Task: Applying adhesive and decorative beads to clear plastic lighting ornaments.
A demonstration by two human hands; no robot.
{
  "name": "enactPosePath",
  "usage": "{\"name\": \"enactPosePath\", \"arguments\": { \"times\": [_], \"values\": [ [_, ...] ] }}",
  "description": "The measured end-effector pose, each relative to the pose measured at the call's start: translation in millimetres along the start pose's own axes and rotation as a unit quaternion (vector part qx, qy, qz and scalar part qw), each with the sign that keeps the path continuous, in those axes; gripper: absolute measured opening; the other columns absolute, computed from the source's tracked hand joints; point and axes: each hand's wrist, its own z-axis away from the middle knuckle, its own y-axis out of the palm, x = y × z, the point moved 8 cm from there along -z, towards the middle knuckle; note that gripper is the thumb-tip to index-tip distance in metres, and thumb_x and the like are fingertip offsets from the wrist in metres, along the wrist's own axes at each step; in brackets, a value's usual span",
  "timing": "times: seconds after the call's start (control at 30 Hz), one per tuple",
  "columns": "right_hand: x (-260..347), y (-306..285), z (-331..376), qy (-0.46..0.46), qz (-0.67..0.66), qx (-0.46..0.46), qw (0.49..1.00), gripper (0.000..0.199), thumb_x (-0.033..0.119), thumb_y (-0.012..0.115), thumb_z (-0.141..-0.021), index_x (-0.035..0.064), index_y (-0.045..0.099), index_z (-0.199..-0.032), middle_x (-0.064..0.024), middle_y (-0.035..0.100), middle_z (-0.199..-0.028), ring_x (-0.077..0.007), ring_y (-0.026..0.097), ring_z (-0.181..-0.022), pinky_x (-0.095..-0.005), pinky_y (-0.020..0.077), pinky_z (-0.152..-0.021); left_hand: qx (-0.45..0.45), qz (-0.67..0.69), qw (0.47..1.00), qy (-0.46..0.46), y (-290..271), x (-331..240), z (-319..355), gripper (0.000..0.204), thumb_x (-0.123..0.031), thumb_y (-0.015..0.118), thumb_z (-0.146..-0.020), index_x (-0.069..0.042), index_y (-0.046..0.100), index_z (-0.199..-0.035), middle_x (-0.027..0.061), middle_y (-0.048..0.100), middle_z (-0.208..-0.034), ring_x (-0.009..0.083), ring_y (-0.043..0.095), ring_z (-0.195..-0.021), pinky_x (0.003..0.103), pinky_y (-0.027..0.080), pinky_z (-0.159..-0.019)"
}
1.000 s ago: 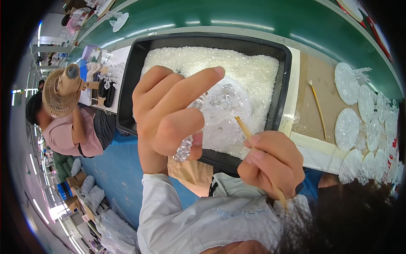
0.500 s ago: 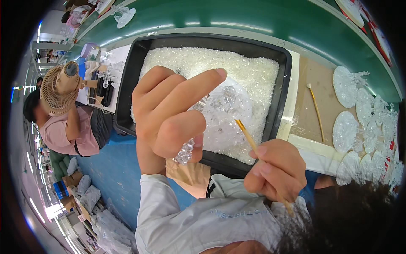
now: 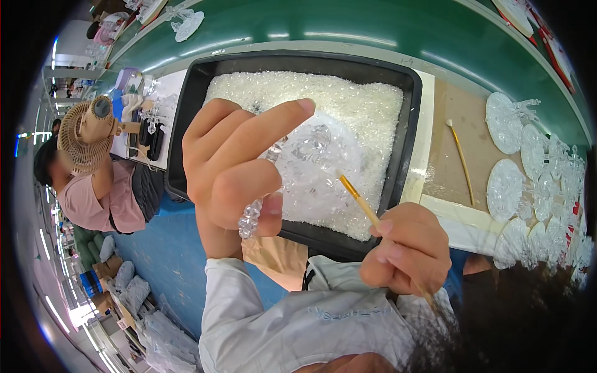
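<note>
My left hand (image 3: 233, 168) is closed around the clear, faceted stem of an ornament (image 3: 320, 152), holding it over the tray. Its round, whitish translucent disc faces me, with clear shapes on it; bumpy clear beads stick out below my fingers. Between the thumb and fingers of my right hand (image 3: 410, 248) is a thin paintbrush (image 3: 362, 202) with a wooden handle and a golden ferrule. The brush tip points up and left at the disc's face; whether it touches is hard to tell. Beneath both lies a black tray (image 3: 407, 133) of white, glittering granules (image 3: 379, 102).
On the brown board (image 3: 444, 168) at right rests a second brush (image 3: 461, 163). Beyond it stand several clear disc ornaments (image 3: 505, 189). A green surface (image 3: 348, 22) runs along the far side. At left, a person (image 3: 99, 193) sits behind a beige fan (image 3: 84, 133).
My left hand and the ornament have moved slightly left relative to the tray. The brush tip has shifted a little left too. Both hands keep their holds.
</note>
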Motion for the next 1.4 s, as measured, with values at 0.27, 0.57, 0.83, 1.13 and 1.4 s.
{"name": "enactPosePath", "arguments": {
  "times": [0.27, 0.57, 0.83, 1.13, 1.4],
  "values": [
    [-3.3, -1.2, 0.3, 0.01, -0.021, 0.024, 0.999, 0.022, 0.01, 0.07, -0.084, -0.0009, 0.055, -0.095, -0.0199, 0.062, -0.086, -0.023, 0.059, -0.057, -0.0319, 0.0486, -0.047, 0.0, 0.009, 1.0, -0.015, 0.7, 2.1, 0.4, 0.035, -0.043, 0.043, -0.099, -0.011, 0.036, -0.087, 0.0221, 0.07, -0.096, 0.02, 0.042, -0.046, 0.031, 0.035, -0.049],
    [-4.8, -11.8, 5.3, -0.019, -0.047, -0.012, 0.999, 0.023, 0.01, 0.07, -0.085, -0.0001, 0.053, -0.096, -0.0204, 0.061, -0.091, -0.0229, 0.059, -0.057, -0.0314, 0.048, -0.046, -0.027, 0.021, 0.998, -0.046, -3.2, 9.9, 5.0, 0.051, -0.058, 0.041, -0.096, -0.01, 0.035, -0.08, 0.0234, 0.071, -0.094, 0.022, 0.036, -0.047, 0.031, 0.035, -0.049],
    [-12.4, -4.1, 5.9, 0.032, -0.037, -0.017, 0.999, 0.022, 0.005, 0.066, -0.083, 0.0, 0.053, -0.099, -0.0197, 0.061, -0.09, -0.0234, 0.06, -0.058, -0.0322, 0.0496, -0.048, -0.038, 0.032, 0.997, -0.056, -3.9, 12.2, 10.2, 0.053, -0.062, 0.037, -0.097, -0.011, 0.033, -0.081, 0.0237, 0.071, -0.093, 0.0212, 0.036, -0.046, 0.031, 0.034, -0.048],
    [-13.0, -12.1, 3.8, 0.037, -0.071, 0.007, 0.997, 0.026, 0.005, 0.068, -0.084, 0.0003, 0.053, -0.105, -0.0199, 0.06, -0.098, -0.0263, 0.063, -0.064, -0.0362, 0.0532, -0.055, -0.033, 0.058, 0.996, -0.051, -4.4, 11.4, 3.7, 0.054, -0.062, 0.038, -0.096, -0.012, 0.03, -0.077, 0.0258, 0.07, -0.093, 0.021, 0.035, -0.046, 0.032, 0.032, -0.047],
    [-14.3, -13.8, 6.1, 0.038, -0.083, 0.008, 0.996, 0.027, 0.008, 0.07, -0.084, 0.0016, 0.053, -0.104, -0.0196, 0.061, -0.098, -0.0263, 0.062, -0.064, -0.0356, 0.0533, -0.054, -0.029, 0.053, 0.997, -0.055, -7.5, 6.3, 0.6, 0.042, -0.046, 0.047, -0.096, -0.012, 0.031, -0.078, 0.0262, 0.07, -0.092, 0.0218, 0.036, -0.047, 0.032, 0.033, -0.048]
  ]
}}
